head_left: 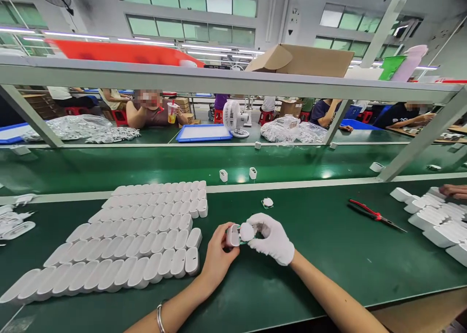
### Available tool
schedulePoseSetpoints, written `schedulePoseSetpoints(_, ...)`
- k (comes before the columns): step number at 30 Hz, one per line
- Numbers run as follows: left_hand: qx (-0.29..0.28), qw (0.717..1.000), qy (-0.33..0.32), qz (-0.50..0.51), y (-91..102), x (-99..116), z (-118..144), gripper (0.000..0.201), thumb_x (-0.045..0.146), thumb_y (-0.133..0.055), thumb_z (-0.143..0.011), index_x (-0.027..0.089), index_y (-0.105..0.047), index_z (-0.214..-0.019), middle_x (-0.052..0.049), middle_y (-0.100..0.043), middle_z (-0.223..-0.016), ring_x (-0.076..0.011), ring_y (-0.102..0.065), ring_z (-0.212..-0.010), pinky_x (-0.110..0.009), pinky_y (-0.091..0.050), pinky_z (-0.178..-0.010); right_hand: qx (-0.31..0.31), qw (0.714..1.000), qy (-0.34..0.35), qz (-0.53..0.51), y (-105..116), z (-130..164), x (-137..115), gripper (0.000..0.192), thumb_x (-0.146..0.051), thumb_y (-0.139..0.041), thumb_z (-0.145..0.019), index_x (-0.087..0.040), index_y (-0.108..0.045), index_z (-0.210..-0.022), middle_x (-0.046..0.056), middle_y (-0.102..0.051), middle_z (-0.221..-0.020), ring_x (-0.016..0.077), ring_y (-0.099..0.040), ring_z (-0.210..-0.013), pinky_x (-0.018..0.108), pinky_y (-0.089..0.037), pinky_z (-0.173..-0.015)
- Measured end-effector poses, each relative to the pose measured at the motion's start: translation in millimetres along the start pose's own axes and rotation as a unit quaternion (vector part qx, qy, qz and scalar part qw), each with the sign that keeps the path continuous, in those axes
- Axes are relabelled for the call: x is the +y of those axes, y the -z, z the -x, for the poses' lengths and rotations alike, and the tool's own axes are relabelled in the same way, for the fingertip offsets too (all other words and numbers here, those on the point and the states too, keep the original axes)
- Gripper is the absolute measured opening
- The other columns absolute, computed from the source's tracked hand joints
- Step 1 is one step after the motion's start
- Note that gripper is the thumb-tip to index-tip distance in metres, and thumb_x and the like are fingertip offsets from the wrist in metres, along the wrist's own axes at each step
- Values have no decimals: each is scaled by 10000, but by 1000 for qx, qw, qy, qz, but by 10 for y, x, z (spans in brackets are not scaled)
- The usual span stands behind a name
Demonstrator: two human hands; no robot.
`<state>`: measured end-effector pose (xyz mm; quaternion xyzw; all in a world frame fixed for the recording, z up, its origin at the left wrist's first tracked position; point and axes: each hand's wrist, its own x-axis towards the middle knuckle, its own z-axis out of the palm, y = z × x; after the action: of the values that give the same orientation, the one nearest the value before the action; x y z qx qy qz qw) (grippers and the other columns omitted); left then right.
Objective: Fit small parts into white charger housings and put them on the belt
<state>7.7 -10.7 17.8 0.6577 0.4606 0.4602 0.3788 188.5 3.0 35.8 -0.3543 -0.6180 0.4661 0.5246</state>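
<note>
My bare left hand (219, 255) is closed on a white plastic housing (232, 236), held above the green table. Against its right side, my gloved right hand (272, 239) pinches a small green circuit board with a round white part (247, 232) on it. The board and housing meet between my fingertips; whether the board is partly inside, I cannot tell. Just beyond my hands lies another circuit board with a white round top (267, 202). Rows of white oval housings (127, 270) stand close together to the left of my left hand.
Red-handled pliers (375, 215) lie to the right. More white housings (438, 216) sit at the far right, beside another person's hand (454, 191). Behind the table runs a green conveyor belt (182, 163) with two small housings on it. White cables (14, 221) lie far left. A shelf (226, 82) spans overhead.
</note>
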Motion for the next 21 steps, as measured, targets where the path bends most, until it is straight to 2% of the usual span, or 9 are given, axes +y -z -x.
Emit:
schedulePoseSetpoints(4,30,998,-28,-36,45,54,18,420,49,-460,-699,216,-559,-1071,-48,-541,-1065,-213,-530,-1015,-363,-418,-900,27,998,40,44,-55,17,47,410,-92,-688,-570,-221,-593,-948,16,-592,-898,134,-590,-727,286,-510,-668)
schedulePoseSetpoints(7,44,997,-43,-54,54,80,55,473,23,-450,-685,211,-514,-1114,-62,-491,-1080,-224,-497,-1034,-373,-407,-905,46,995,74,55,-99,41,-12,399,-101,-696,-580,-235,-599,-942,14,-577,-902,133,-574,-725,274,-510,-650)
schedulePoseSetpoints(11,43,994,-67,-77,29,84,109,406,11,-449,-686,208,-475,-1040,-58,-442,-1047,-212,-475,-987,-354,-410,-873,34,988,125,84,-176,96,-103,381,-126,-723,-603,-247,-611,-946,24,-589,-912,146,-587,-751,272,-519,-653)
schedulePoseSetpoints(16,50,988,-98,-110,20,24,111,472,-20,-421,-653,221,-419,-1058,-54,-399,-1055,-199,-461,-968,-332,-419,-846,23,955,223,193,-213,113,-191,412,-68,-672,-600,-228,-626,-977,39,-628,-913,166,-619,-807,283,-524,-726)
schedulePoseSetpoints(21,53,985,-107,-123,26,-50,98,529,-36,-397,-627,226,-411,-1087,-61,-380,-1088,-211,-452,-1005,-343,-414,-857,36,926,263,267,-252,96,-274,366,-59,-602,-623,-234,-635,-943,40,-637,-884,155,-622,-786,251,-529,-711)
